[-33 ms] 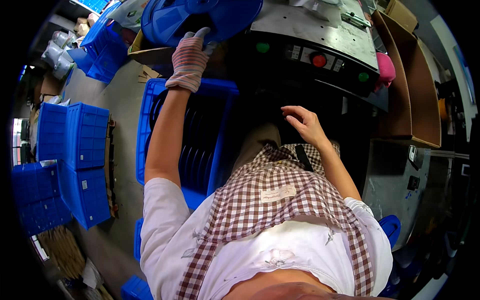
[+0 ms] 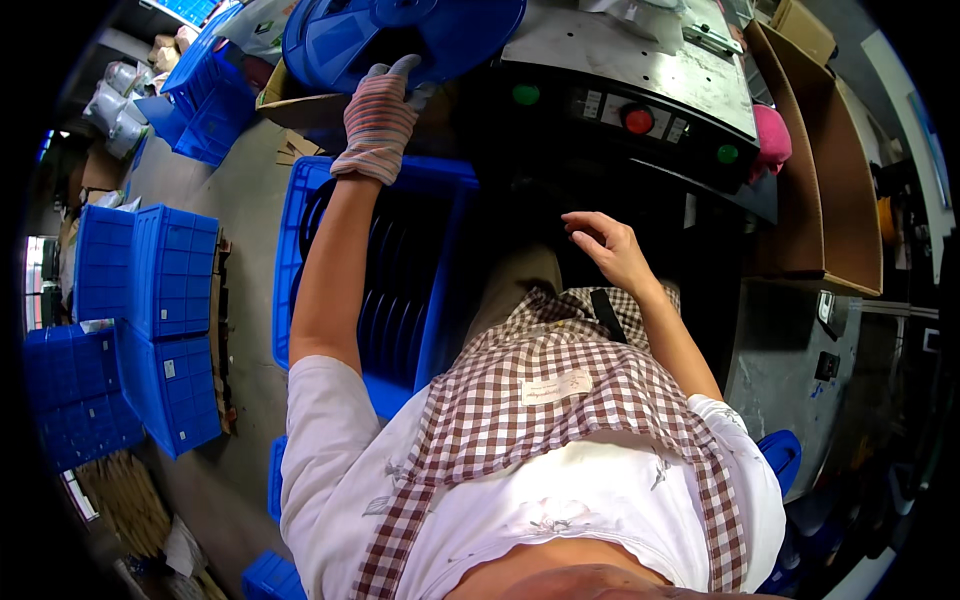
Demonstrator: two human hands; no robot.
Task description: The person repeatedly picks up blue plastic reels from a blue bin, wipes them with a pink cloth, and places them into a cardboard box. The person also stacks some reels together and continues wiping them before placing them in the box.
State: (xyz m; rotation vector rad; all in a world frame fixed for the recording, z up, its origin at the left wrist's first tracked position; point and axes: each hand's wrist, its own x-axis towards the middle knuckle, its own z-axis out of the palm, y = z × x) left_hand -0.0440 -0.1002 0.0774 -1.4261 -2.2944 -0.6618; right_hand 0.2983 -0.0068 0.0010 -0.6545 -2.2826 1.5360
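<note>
Gloved fingers of the left hand meet the near edge of a blue reel-like disc beyond the blue crate, grip unclear; the right hand curls loosely, empty. Handling the disc seems underway; shifting it calls for firm hold.

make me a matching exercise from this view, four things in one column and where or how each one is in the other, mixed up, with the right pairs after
Column 1
1. left hand
2. red button
3. right hand
4. dark curved pieces

Column 2
A. lined up inside a blue bin
B. bare, fingers loosely bent
C. in a striped glove, at the lower edge of a round blue part
D. between two green buttons on the machine

Right pairs: 1-C, 2-D, 3-B, 4-A
</note>
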